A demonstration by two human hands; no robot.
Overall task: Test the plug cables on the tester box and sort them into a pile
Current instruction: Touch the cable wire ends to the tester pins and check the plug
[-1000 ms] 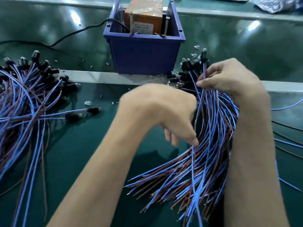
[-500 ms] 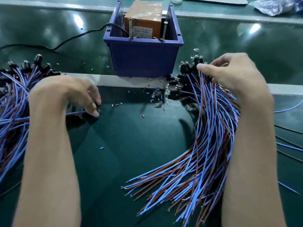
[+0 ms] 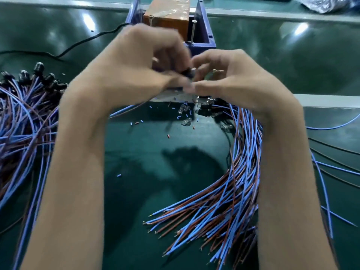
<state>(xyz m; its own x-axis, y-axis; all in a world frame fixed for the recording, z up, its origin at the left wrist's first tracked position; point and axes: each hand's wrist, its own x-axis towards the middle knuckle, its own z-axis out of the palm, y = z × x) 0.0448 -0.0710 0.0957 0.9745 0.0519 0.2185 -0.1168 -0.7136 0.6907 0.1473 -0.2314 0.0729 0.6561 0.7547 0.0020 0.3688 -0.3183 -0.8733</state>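
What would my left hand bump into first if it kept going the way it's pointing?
Most likely the right hand: the left hand, pinching a black plug, points straight toward it. Blur hides whether they already touch.

Single head-worn wide-angle view, facing forward and down, close above left hand (image 3: 126, 75) and right hand (image 3: 239, 82); blue bin (image 3: 209, 38) at 12 o'clock.

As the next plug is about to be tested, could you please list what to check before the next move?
1. Grip of left hand on plug: ok.
2. Hold of right hand on plug: cannot tell, blurred.
3. Upright tester box in blue bin: ok.
4. Contact of plug with screws: not ok, held in front of the bin.
5. Reach to left pile for sorting: ok.
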